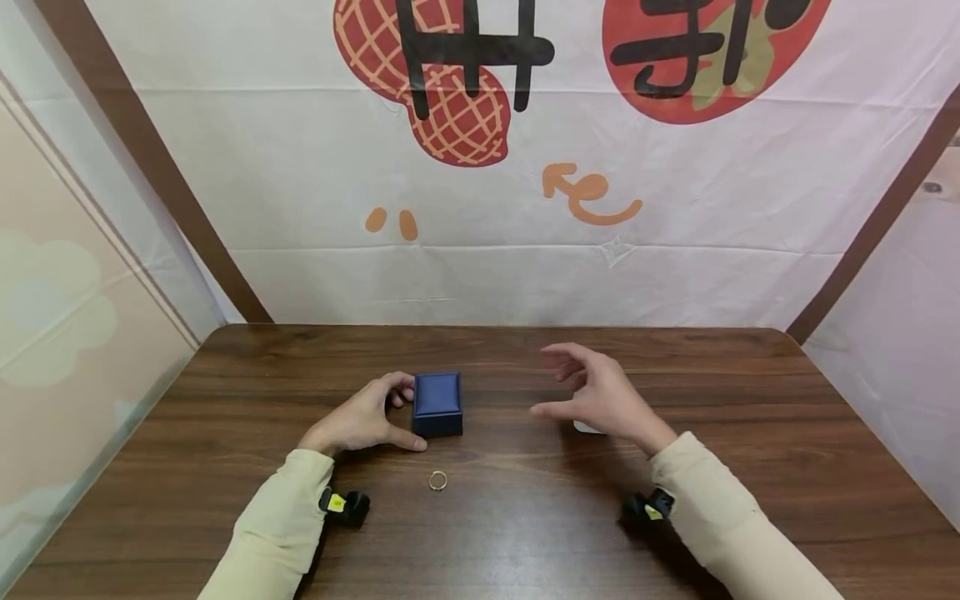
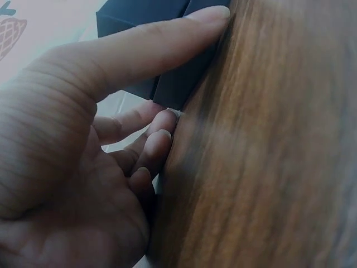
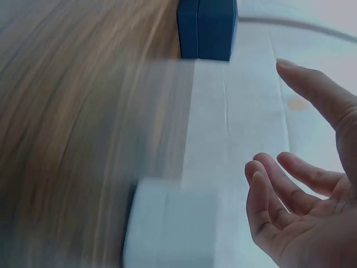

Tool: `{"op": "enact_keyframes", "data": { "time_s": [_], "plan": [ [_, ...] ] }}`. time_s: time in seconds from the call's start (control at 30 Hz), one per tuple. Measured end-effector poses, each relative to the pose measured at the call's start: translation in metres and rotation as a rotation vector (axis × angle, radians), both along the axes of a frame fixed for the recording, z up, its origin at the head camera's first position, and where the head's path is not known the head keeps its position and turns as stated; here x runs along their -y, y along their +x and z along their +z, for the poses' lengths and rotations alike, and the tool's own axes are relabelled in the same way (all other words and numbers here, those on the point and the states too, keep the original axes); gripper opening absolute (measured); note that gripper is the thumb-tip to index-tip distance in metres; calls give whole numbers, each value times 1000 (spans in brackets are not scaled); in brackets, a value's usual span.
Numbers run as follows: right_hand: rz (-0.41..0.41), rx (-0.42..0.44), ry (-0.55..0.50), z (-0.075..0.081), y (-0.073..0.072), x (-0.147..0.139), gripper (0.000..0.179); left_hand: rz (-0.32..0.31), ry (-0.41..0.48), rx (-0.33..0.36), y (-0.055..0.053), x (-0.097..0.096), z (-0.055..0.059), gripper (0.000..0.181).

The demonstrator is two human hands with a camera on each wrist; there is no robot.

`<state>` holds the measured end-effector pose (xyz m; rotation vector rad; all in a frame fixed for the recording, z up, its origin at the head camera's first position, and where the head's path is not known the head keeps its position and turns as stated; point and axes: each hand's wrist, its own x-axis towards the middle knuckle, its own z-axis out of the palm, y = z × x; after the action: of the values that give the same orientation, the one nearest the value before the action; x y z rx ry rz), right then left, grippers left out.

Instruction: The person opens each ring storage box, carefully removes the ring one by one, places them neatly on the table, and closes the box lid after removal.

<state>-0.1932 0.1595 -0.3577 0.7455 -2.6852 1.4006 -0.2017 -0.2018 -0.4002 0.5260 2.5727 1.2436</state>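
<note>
A small dark blue ring box (image 1: 437, 404), its lid down, sits upright on the table. My left hand (image 1: 367, 417) holds it from the left side, thumb (image 2: 162, 47) along the front face and the other fingers curled by the back left edge. A thin gold-coloured ring (image 1: 438, 481) lies on the wood in front of the box. My right hand (image 1: 600, 396) hovers to the right, fingers loosely bent and thumb apart, with nothing in its grasp. Partly hidden beneath it is a pale, flat-topped object (image 3: 170, 223), blurred in the right wrist view; its kind is unclear.
The brown wood-grain table (image 1: 517, 533) reaches back to a white printed cloth (image 1: 525, 283). More cloth hangs at both sides. Each wrist carries a small black camera, such as the one by the left sleeve (image 1: 262, 525).
</note>
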Motion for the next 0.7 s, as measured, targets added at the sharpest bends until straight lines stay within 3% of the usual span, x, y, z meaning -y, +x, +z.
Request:
{"op": "enact_keyframes", "data": {
  "time_s": [0.3, 0.7],
  "plan": [
    [-132, 18, 90, -10, 4, -63, 72, -23, -1, -51, 5, 1, 8, 91],
    [-96, 102, 103, -24, -5, -86, 75, 16, 14, -245, 16, -10, 46, 85]
  ]
}}
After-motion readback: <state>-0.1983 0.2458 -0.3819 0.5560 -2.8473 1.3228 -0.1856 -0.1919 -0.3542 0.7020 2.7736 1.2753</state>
